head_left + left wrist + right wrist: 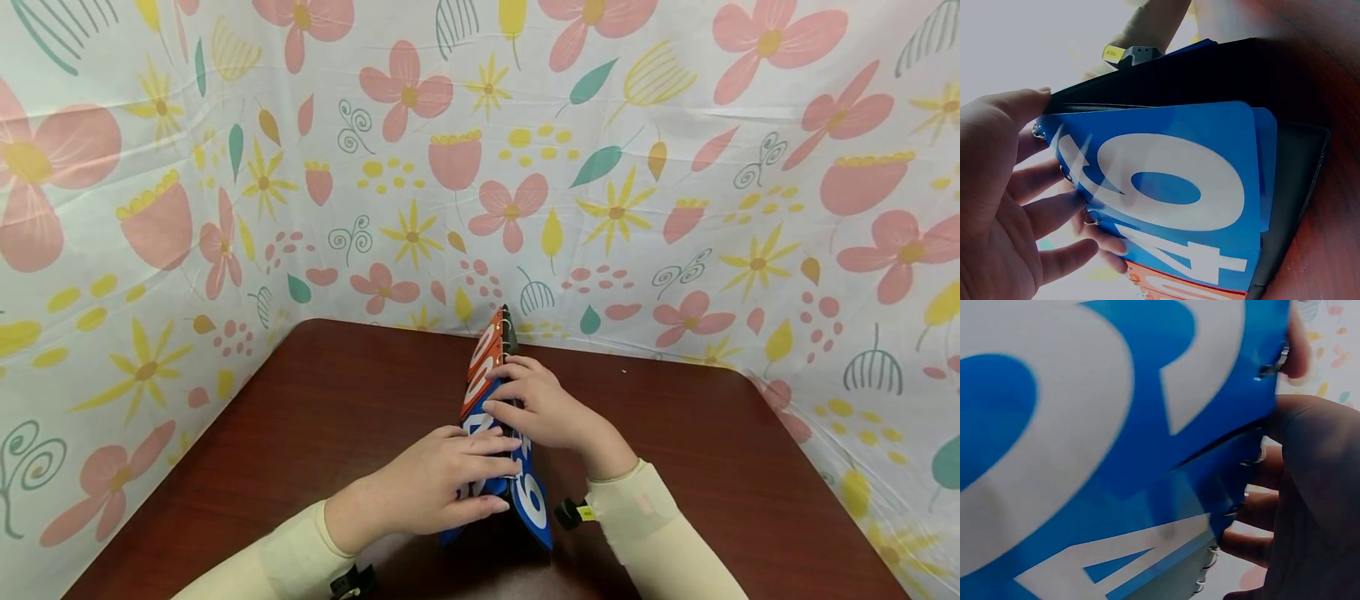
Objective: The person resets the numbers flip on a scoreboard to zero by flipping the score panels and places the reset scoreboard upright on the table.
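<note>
A flip scoreboard stands on the dark wooden table [300, 400], with orange number cards [483, 358] at its far end and blue number cards [534, 504] at the near end. My left hand [498, 475] lies over the near blue cards with fairly straight fingers [1054, 206] touching their ringed edge. The front blue card [1172, 187] shows a white 0 and 4 against the black stand [1291, 206]. My right hand [502, 387] curls over the ringed top, where its fingers [1260, 478] and thumb pinch a blue card [1085, 425] at the rings.
A floral cloth [600, 167] walls the table on the left, back and right. A small black and yellow clip [573, 512] sits at my right cuff, another black one [352, 579] at my left cuff. Bare tabletop lies on both sides of the scoreboard.
</note>
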`<state>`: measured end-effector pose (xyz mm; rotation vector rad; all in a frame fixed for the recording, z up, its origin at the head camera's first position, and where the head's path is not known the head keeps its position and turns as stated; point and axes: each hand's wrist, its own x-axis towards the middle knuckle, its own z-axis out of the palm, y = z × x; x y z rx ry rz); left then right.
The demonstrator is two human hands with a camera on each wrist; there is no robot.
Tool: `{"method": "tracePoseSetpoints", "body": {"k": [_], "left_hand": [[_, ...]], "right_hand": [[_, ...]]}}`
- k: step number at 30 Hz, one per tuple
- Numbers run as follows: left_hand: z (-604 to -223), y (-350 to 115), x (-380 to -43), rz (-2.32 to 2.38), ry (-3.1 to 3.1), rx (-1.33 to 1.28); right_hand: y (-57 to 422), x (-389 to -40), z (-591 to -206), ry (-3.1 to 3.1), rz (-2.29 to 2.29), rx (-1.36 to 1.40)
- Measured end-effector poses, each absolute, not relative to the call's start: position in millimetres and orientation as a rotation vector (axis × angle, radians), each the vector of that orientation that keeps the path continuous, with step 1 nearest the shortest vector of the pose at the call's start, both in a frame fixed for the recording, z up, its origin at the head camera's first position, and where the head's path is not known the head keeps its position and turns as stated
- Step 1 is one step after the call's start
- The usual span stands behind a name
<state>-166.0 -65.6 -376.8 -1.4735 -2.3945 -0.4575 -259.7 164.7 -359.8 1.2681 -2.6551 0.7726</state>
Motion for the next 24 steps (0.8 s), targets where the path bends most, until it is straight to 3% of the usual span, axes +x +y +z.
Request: {"method": "tracePoseSetpoints", "body": {"k": [12,24], "left_hand": [[-376,-67,-166,-0.534,-2.46,-1.479],[-376,-67,-166,-0.51,-2.459,-1.473]], "right_hand": [[196,-293,-372,-2.621,1.424,1.106],[207,-319,-406,-2.931,1.365,1.195]]}}
